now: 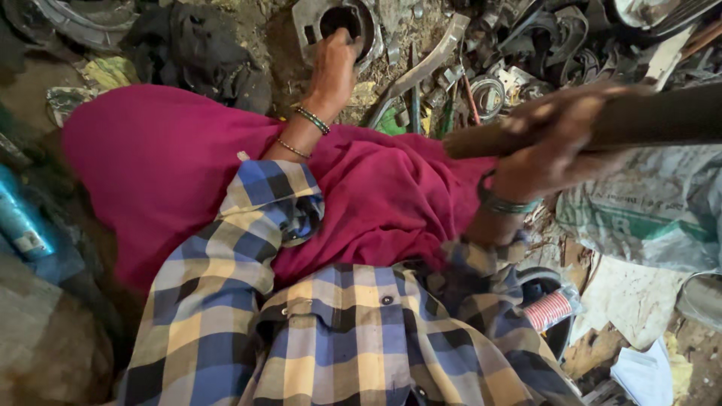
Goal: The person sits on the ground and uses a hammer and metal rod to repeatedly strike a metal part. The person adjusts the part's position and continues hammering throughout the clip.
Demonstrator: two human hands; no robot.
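My left hand (333,69) reaches forward and rests on a grey metal part with a round opening (316,22) lying on the dirt ground, fingers at the rim of the hole. Raised and blurred close to the camera, my right hand (553,143) grips a dark wooden handle (662,116) that runs off to the right edge; its head is out of view. Bangles circle both wrists. A magenta cloth (173,165) covers my lap, and a plaid blue and yellow shirt (338,331) covers my arms.
Scrap metal pieces (519,53) lie heaped at the top right. A curved metal strip (429,60) lies beside the part. A dark bundle (195,49) sits top left, a printed sack (647,218) at the right, a blue can (19,222) far left.
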